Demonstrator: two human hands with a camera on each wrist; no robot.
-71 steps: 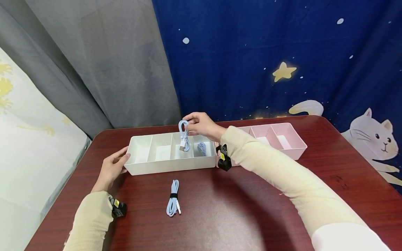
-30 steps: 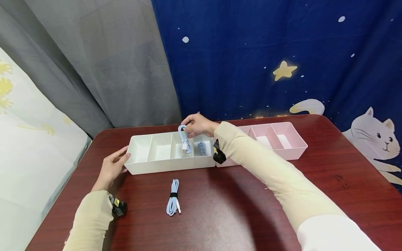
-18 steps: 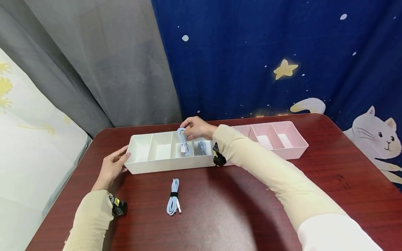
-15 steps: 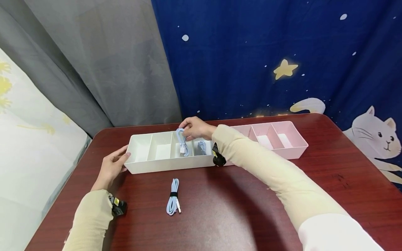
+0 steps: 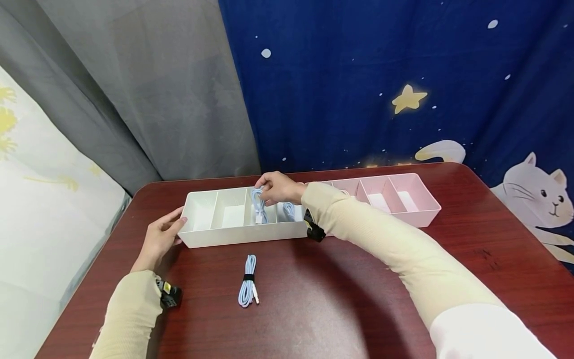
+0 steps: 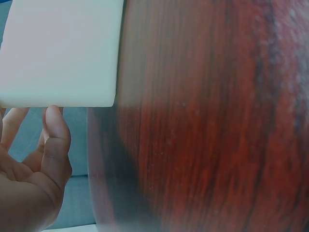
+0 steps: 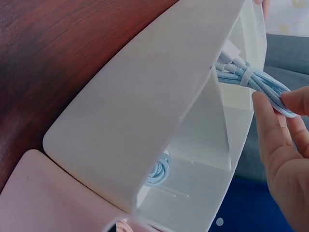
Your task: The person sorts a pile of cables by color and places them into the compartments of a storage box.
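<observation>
My right hand (image 5: 280, 188) pinches the looped end of a light-blue USB cable (image 7: 260, 81), coiled and bound with a pale tie. The cable hangs plug-down into the third compartment from the left of the white divided box (image 5: 242, 235). In the compartment to its right lies another coiled blue cable (image 5: 288, 211). My left hand (image 5: 159, 238) touches the box's left end with its fingertips, thumb near the front corner; the left wrist view shows the fingers against the end wall. On the table in front, a third blue cable (image 5: 248, 282) lies bundled with a black strap.
A pink divided box (image 5: 419, 219) stands end to end with the white one, partly covered by my right sleeve; a pinkish coil (image 7: 123, 226) shows inside it. Both are near the back edge of the dark red table (image 5: 314, 309), with curtains (image 5: 341, 89) behind.
My right hand has lowered the blue cable from above the white box into its third compartment, shifting slightly left. My left hand has stayed at the box's end.
</observation>
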